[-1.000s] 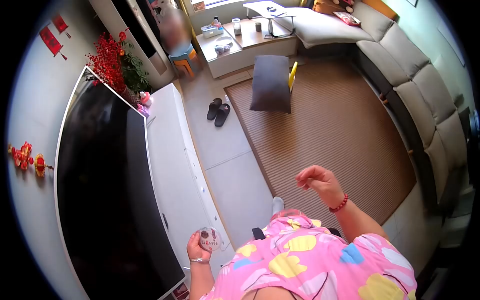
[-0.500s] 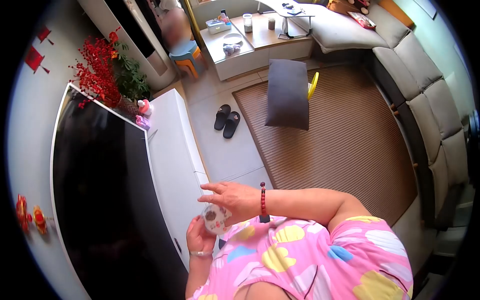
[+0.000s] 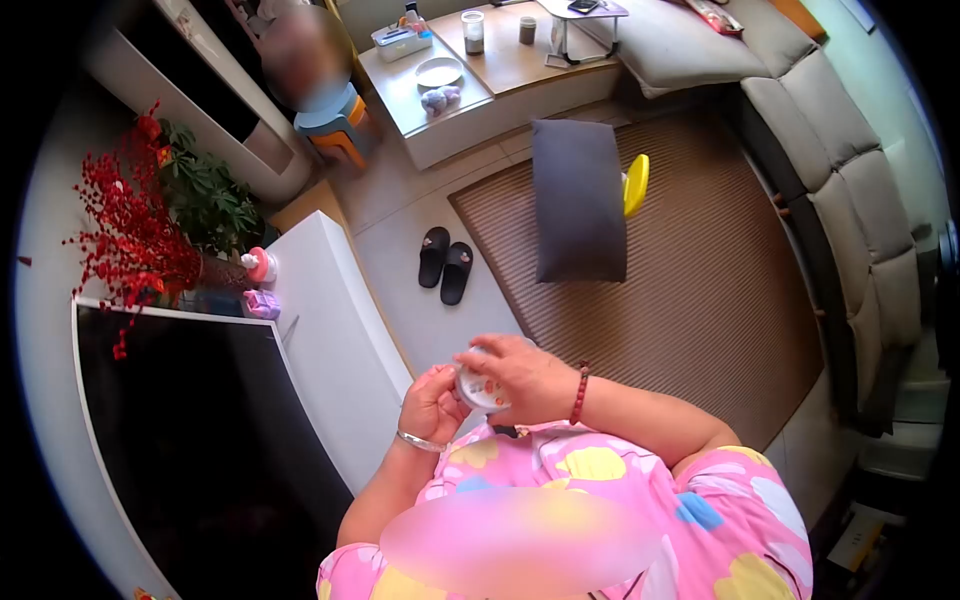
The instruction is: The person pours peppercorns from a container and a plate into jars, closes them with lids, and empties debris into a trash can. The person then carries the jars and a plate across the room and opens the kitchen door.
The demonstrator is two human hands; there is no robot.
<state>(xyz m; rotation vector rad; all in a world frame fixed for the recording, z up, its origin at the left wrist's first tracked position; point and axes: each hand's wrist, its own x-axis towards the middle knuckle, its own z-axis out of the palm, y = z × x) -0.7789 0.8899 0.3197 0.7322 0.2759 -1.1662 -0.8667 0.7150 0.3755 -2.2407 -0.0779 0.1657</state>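
A small round white tub [image 3: 480, 393] with reddish print is in front of my chest; its exact kind is not clear. My left hand [image 3: 428, 402], with a silver bangle at the wrist, pinches its left edge between thumb and fingers. Over the top and right side curls my right hand [image 3: 530, 378], which wears a red bead bracelet [image 3: 579, 393]. Its fingers hide part of the tub.
A white low cabinet [image 3: 325, 300] and a large black television [image 3: 190, 430] stand left. Black slippers [image 3: 443, 265] lie on the floor ahead. A dark grey cushion-like block [image 3: 580, 200] stands on the brown rug [image 3: 720, 290]. A sofa [image 3: 800, 200] lines the right.
Both hands and the tub have moved right and slightly up in view. My right hand's fingers, stretched out before, now curl over the tub. The view has shifted.
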